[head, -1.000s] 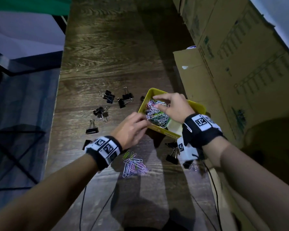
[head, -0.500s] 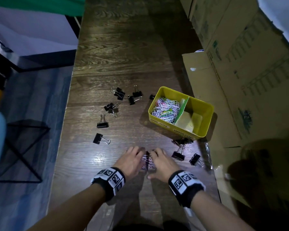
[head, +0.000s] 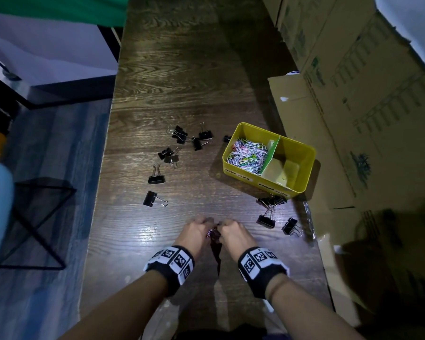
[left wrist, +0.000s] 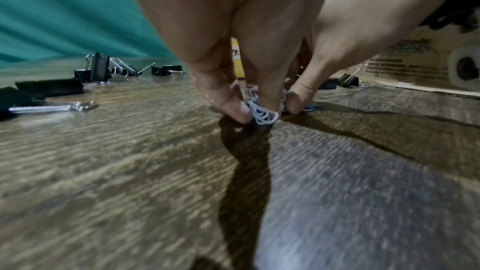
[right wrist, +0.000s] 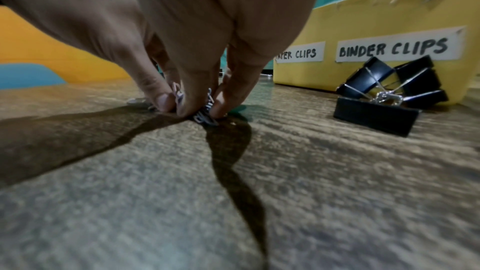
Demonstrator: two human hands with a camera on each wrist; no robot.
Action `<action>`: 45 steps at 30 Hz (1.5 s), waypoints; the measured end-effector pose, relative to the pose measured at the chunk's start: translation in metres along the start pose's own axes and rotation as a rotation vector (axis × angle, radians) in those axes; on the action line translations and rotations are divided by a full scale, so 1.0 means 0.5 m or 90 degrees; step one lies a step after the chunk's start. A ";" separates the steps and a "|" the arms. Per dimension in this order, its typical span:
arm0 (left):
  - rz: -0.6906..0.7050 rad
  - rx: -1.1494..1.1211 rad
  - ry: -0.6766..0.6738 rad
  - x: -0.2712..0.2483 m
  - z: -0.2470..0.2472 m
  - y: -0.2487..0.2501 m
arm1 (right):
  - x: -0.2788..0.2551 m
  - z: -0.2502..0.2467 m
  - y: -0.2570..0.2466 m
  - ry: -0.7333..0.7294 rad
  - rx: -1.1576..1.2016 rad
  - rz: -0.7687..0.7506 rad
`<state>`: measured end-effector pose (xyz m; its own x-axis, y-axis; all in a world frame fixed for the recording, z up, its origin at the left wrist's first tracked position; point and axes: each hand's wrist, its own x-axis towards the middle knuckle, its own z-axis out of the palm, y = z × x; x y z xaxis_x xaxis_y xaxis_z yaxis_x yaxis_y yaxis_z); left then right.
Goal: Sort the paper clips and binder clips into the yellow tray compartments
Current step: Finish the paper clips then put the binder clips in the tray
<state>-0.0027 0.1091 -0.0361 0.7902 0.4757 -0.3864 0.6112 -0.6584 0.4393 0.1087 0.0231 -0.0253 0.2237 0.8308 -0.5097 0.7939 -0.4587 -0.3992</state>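
Observation:
My left hand (head: 196, 231) and right hand (head: 231, 233) meet near the table's front edge, fingers curled down. Between them they pinch a small bunch of pastel paper clips (left wrist: 262, 115) that still touches the wood. In the right wrist view my fingertips (right wrist: 221, 108) squeeze the same bunch (right wrist: 205, 115). The yellow tray (head: 255, 179) stands ahead to the right; its left compartment holds a heap of paper clips (head: 247, 154), and no clips show in the right one. Its front labels read PAPER CLIPS and BINDER CLIPS. Black binder clips (head: 156, 179) lie loose on the table.
Several binder clips lie scattered at the left and centre (head: 179, 134), and more sit just in front of the tray (head: 265, 220) close to my right hand. Cardboard boxes (head: 353, 106) line the right side. The table's left edge drops to the floor.
My hands left the tray and came back toward me to the loose pile. Half a second ago they lay flat beside it; now the fingers have curled in and pinch it.

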 end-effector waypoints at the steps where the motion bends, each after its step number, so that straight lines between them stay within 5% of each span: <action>1: 0.007 -0.017 0.016 -0.003 -0.006 0.001 | 0.000 0.001 0.000 -0.001 -0.014 -0.004; 10: -0.009 -0.038 0.038 -0.008 -0.026 -0.014 | -0.006 -0.011 -0.003 -0.025 -0.102 -0.021; 15: -0.153 -0.268 0.039 0.008 -0.039 -0.032 | 0.005 -0.025 0.011 -0.021 -0.024 -0.007; 20: -0.289 -0.697 -0.028 0.016 -0.062 -0.046 | 0.010 -0.045 0.032 0.000 0.111 -0.004; 24: -0.323 -0.777 -0.053 0.025 -0.087 -0.074 | 0.004 -0.063 0.052 0.070 0.239 -0.018; 31: -0.290 -0.803 -0.045 0.061 -0.184 -0.063 | -0.015 -0.119 0.063 0.246 0.462 -0.032; 39: -0.089 -0.842 -0.081 0.213 -0.344 0.093 | -0.034 -0.227 0.056 0.446 0.561 -0.149; 42: -0.060 -0.690 -0.047 0.290 -0.348 0.143 | -0.032 -0.280 0.059 0.497 0.565 -0.136; 45: 0.032 -0.304 0.029 0.346 -0.327 0.174 | -0.021 -0.335 0.074 0.518 0.520 -0.115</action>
<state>0.1947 0.2296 0.0678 0.8142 0.4820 -0.3237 0.5159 -0.3448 0.7842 0.2304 0.0502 0.0928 0.6766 0.7255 0.1258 0.3181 -0.1339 -0.9386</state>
